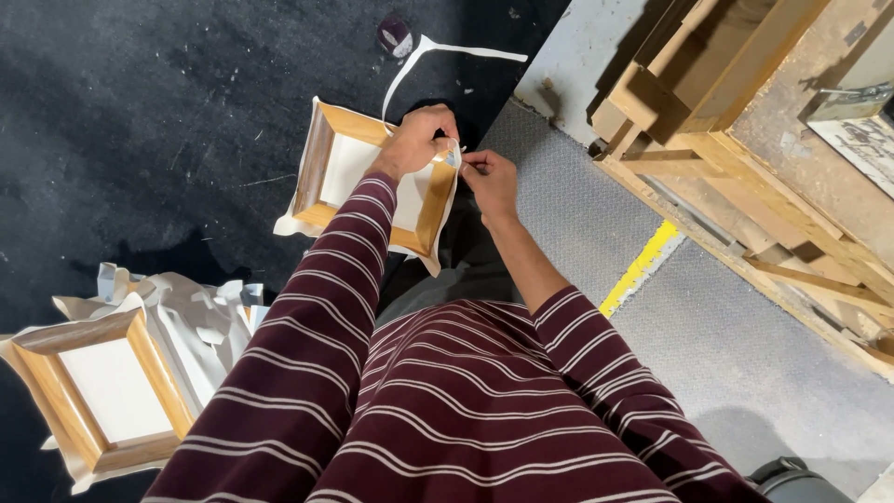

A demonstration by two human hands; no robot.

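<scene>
A wooden picture frame (321, 158) with a white backing lies on white paper on the black work surface (140, 112). My left hand (416, 140) rests on the frame's upper right corner and pinches a small piece of white tape (453, 156). My right hand (491, 177) pinches the same piece from the right. A long strip of white tape (410, 70) trails from the frame's top toward a dark tape roll (395, 35).
A second wooden frame (93, 387) lies at lower left on crumpled white paper (200, 326). A wooden pallet with stacked timber (736, 121) stands at right on grey floor with a yellow line (643, 265). A dark object (792, 480) sits at bottom right.
</scene>
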